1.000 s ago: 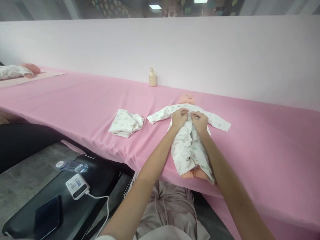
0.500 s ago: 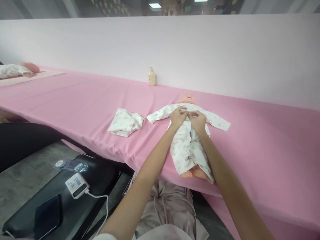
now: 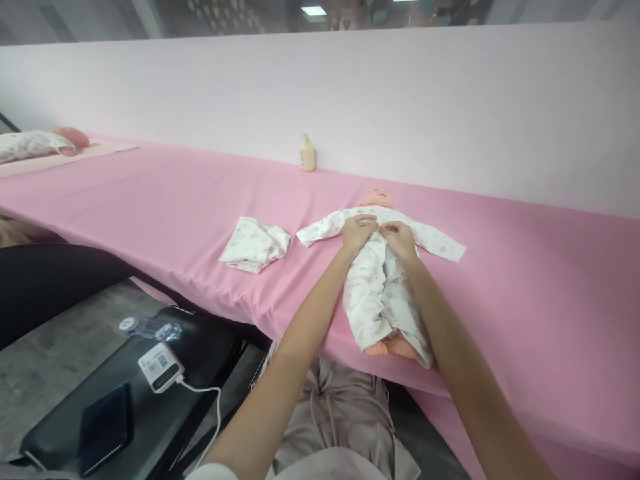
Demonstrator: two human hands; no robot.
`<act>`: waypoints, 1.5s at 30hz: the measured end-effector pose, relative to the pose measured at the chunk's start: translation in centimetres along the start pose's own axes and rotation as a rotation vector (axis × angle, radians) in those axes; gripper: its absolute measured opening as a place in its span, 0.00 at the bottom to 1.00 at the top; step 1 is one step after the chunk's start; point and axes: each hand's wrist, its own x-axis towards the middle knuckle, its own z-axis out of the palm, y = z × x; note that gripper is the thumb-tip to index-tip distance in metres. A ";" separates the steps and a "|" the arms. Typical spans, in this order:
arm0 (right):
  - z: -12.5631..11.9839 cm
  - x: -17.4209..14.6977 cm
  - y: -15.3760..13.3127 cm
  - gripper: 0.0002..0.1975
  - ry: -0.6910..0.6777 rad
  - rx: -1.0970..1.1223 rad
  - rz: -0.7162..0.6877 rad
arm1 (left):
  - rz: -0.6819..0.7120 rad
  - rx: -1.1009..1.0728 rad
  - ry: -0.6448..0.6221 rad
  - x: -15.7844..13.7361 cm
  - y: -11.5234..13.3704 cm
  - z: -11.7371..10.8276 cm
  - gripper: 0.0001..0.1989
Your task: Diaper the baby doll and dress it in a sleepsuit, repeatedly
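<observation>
A baby doll [image 3: 379, 198] lies on its back on the pink-covered table, head toward the wall, its feet showing at the table's front edge. It wears a white printed baby outfit [image 3: 369, 293] with long sleeves spread to both sides; the front is split by a seam down the middle. My left hand [image 3: 359, 233] and my right hand [image 3: 399, 239] meet at the upper chest, fingertips pinching the outfit's front edges close together. Whatever small fastening lies between the fingers is hidden. A folded white printed cloth [image 3: 256, 245] rests left of the doll.
A cream pump bottle [image 3: 307, 153] stands by the wall. Another dressed doll [image 3: 35, 143] lies at the far left of the pink table cover [image 3: 190, 193]. On a black chair [image 3: 200, 347] are a plastic bottle [image 3: 150, 328], a white corded device [image 3: 161, 367] and a phone [image 3: 105, 427].
My hands stay at the doll's chest with only slight finger movement. The whole view has shifted a little, so things appear slightly farther right.
</observation>
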 end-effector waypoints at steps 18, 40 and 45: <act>-1.3 -4.1 0.4 0.15 0.169 -0.304 -0.285 | 0.455 0.414 -0.169 -3.2 0.5 -1.7 0.11; -3.4 -3.4 -1.3 0.10 0.340 0.249 0.250 | 0.337 0.109 -0.322 -2.9 0.7 -1.3 0.08; -2.3 -4.5 -2.7 0.10 0.173 0.108 0.041 | 0.331 0.098 -0.280 -3.0 0.7 -1.1 0.09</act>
